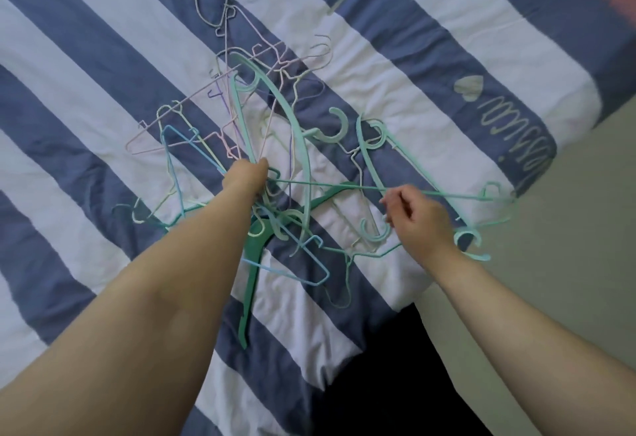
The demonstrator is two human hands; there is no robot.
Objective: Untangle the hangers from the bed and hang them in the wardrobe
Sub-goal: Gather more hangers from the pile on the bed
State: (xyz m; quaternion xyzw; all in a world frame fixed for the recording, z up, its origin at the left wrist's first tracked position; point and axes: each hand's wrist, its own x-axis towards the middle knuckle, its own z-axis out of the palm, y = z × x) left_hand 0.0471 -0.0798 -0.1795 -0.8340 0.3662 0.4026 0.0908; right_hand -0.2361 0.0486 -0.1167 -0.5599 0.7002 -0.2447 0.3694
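A tangled heap of hangers (pixel 296 146) lies on the blue-and-white striped bed cover (pixel 103 57): mint green plastic ones, thin pink, blue and pale yellow wire ones. My left hand (pixel 246 175) reaches into the middle of the heap and grips a bunch of thin hanger bars. My right hand (pixel 418 218) is at the heap's right side, fingers curled, pinching a thin mint green hanger (pixel 447 193) whose bar runs across from the left hand to the bed's edge. A dark green hanger (pixel 253 263) lies under my left forearm.
The bed's corner (pixel 406 301) ends below my right hand; beyond it are a pale floor (pixel 568 229) at right and a dark area (pixel 395 384) below. Pale lettering and a heart (pixel 468 89) are printed on the cover at upper right.
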